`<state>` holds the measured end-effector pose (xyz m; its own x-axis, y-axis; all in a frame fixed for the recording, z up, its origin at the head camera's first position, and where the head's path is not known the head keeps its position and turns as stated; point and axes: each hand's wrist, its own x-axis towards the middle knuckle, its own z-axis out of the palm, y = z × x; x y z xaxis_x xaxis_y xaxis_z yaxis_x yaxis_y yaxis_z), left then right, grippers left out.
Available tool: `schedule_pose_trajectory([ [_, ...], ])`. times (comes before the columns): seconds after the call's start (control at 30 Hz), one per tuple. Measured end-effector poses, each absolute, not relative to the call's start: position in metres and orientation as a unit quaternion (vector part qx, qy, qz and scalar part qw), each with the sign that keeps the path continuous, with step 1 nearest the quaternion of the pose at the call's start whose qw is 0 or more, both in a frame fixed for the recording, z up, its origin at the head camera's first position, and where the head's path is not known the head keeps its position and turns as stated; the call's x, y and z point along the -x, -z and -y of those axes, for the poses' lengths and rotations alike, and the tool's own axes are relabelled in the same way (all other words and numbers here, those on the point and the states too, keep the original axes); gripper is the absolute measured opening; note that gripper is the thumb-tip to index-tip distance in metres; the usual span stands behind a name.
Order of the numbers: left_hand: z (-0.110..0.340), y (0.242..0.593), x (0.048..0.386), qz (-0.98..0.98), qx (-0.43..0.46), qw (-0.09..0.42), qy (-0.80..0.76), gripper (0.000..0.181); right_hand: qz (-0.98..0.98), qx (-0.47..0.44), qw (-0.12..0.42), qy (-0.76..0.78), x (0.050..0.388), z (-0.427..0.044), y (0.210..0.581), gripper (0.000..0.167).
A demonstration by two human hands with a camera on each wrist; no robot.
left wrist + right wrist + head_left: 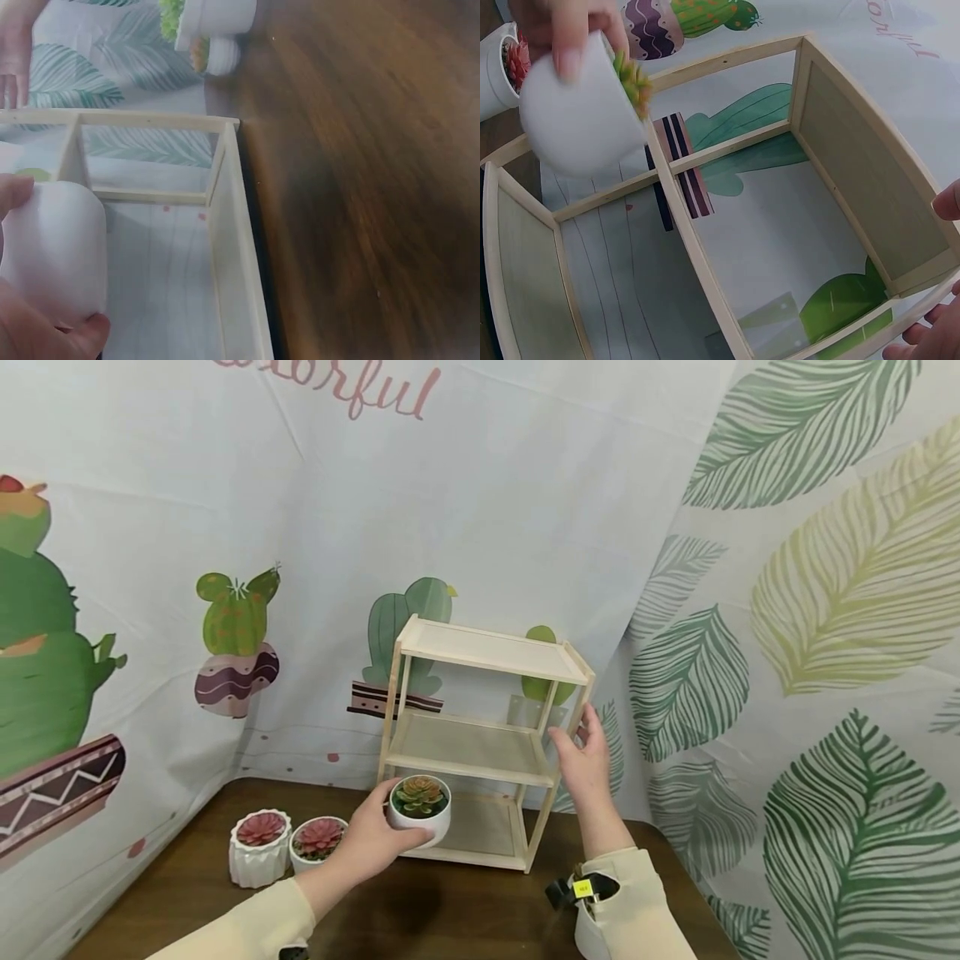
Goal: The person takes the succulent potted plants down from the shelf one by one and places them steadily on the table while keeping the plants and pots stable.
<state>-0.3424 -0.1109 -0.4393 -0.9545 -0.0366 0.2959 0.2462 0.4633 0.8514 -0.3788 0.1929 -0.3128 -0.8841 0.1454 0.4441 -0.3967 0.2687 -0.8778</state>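
Observation:
My left hand (375,831) grips a round white pot (441,828) holding a green and orange succulent (418,795). The pot is raised in front of the lower part of a three-tier wooden shelf (465,745). In the right wrist view, the pot (577,120) is tilted by the camera angle and partly covered by fingers. At the shelf's right post, my right hand (588,764) has its thumb spread apart on the inner side and its fingers (919,336) touching the outer side. The left wrist view shows the pot's smooth side (60,247).
Two white pots with red succulents, one ribbed (258,864) and one smooth (300,862), stand left on the brown table (390,918). Another white pot (590,935) is partly behind the right sleeve. A printed cloth (525,527) hangs behind the shelf.

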Motion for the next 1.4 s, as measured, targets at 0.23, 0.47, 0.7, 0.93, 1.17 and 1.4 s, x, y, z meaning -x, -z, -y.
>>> schedule_pose_trajectory([
  [0.23, 0.146, 0.429, 0.32, 0.857, 0.069, 0.155, 0.487, 0.099, 0.756, -0.08, 0.225, -0.609, 0.38, -0.195, 0.312, 0.075],
  [0.47, 0.191, 0.425, 0.297, 0.869, 0.048, 0.181, 0.457, 0.096, 0.753, -0.067, 0.221, -0.616, 0.381, -0.197, 0.312, 0.075],
  [0.7, 0.241, 0.429, 0.275, 0.877, 0.026, 0.197, 0.437, 0.093, 0.736, -0.075, 0.231, -0.632, 0.385, -0.194, 0.315, 0.069],
  [0.93, 0.27, 0.454, 0.263, 0.89, 0.003, 0.2, 0.411, 0.092, 0.731, -0.066, 0.231, -0.638, 0.387, -0.195, 0.316, 0.07],
  [1.17, 0.282, 0.479, 0.257, 0.903, -0.029, 0.164, 0.396, 0.102, 0.726, -0.064, 0.238, -0.642, 0.386, -0.198, 0.317, 0.067],
  [1.4, 0.287, 0.495, 0.254, 0.907, -0.045, 0.128, 0.399, 0.103, 0.728, -0.061, 0.24, -0.639, 0.383, -0.195, 0.318, 0.067],
])
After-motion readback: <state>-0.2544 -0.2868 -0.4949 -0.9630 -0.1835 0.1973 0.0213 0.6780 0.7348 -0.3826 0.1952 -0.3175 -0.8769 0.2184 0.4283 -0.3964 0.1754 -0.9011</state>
